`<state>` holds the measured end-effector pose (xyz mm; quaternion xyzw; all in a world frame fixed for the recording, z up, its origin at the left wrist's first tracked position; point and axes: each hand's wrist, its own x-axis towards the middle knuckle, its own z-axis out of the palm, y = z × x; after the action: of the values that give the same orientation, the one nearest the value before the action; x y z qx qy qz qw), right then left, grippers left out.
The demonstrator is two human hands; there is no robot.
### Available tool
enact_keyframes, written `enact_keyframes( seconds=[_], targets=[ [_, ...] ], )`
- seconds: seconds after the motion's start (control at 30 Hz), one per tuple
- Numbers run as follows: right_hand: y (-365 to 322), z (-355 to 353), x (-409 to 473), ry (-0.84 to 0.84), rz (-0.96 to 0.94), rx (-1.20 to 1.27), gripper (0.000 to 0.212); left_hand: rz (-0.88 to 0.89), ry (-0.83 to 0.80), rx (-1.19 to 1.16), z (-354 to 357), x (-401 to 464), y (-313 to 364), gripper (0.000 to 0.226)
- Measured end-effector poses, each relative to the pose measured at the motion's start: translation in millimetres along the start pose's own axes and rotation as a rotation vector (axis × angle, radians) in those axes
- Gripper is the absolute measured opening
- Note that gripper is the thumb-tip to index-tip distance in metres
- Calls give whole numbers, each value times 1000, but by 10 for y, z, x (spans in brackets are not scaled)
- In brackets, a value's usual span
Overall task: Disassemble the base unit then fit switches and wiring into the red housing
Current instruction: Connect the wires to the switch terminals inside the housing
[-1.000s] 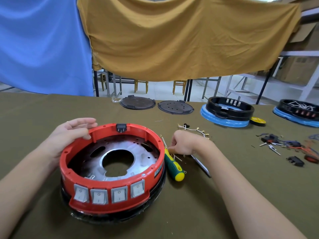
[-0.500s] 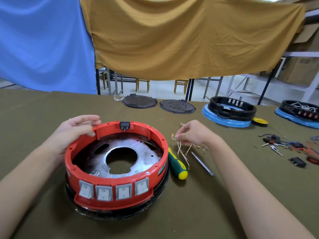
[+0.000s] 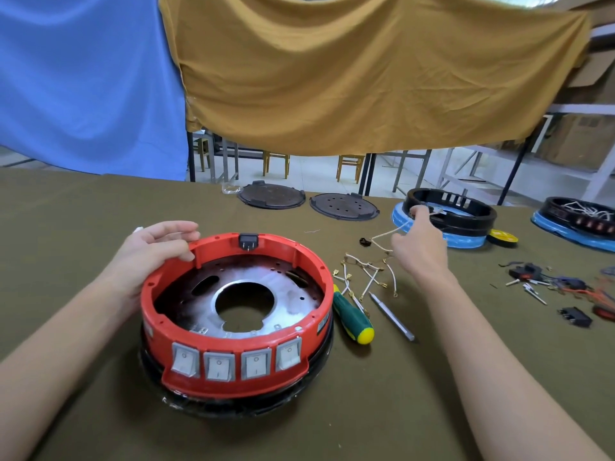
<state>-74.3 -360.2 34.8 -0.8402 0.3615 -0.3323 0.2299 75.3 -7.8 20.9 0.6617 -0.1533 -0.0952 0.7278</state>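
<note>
The red housing (image 3: 236, 294) sits near the front of the surface (image 3: 83, 227), stacked on a black ring, with four white switches (image 3: 237, 361) already seated in its front face and a small black socket (image 3: 248, 241) in its far rim. Inside, only a bare metal plate with a round hole shows; no wiring is in place yet.

The left hand (image 3: 156, 247) rests on the far left rim, fingers curled over the edge and gripping it to steady the housing. The right hand (image 3: 419, 247) is raised to the right of the housing, its fingers pinched together on one white lead of the wire bundle (image 3: 366, 277), so that the rest dangles down to the surface with its brass terminals spread beside the screwdriver (image 3: 353, 319) and a loose metal bit (image 3: 392, 317).

Further back lie two dark round covers (image 3: 271, 196), two black-and-blue units (image 3: 449, 217) and, far right, a scatter of spare black switches and clips (image 3: 545, 287).

The likely trouble is the tangle: lifting by a single lead could snag terminals on the screwdriver, drag it along, or strain a crimp loose. Leads could also end up on the wrong switch tabs.
</note>
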Motion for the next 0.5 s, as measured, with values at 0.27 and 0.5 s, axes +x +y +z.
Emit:
enact_keyframes(
  seconds=[0.27, 0.5],
  targets=[
    [173, 245, -12, -190, 38, -188, 15, 15, -10, 4, 3, -1, -11, 41],
    [151, 237, 16, -49, 34, 103, 23, 13, -20, 11, -12, 11, -18, 41]
  ],
)
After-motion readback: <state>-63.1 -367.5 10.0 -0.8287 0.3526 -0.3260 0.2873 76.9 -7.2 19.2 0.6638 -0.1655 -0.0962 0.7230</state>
